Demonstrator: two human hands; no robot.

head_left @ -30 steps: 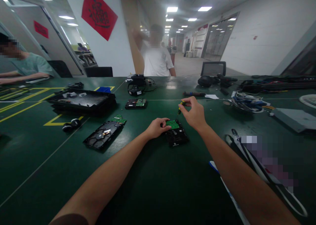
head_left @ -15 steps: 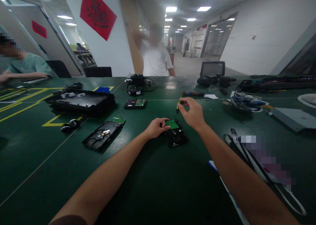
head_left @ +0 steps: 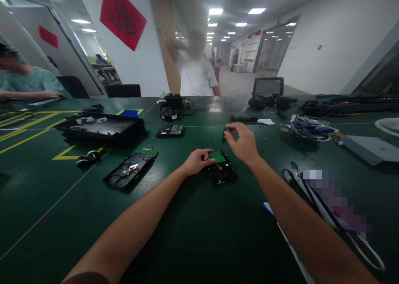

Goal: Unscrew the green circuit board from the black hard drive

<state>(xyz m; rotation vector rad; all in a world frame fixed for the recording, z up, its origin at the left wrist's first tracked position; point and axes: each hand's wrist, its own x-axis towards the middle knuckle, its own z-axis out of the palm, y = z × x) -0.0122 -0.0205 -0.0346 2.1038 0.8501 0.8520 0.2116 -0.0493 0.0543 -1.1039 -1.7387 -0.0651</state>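
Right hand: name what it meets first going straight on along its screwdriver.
Probably the green circuit board on the hard drive: the right hand aims the screwdriver down at it, though depth is unclear.

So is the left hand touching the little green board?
Touching: in the head view the left hand rests its fingertips on the green board, no gap.

Your desk (head_left: 202,242) is a smooth dark-green mat with a dull sheen, the hard drive (head_left: 222,174) at centre frame shows matt black metal under a glossy green circuit board (head_left: 216,156), and the tray (head_left: 102,136) at left looks like shiny black plastic.
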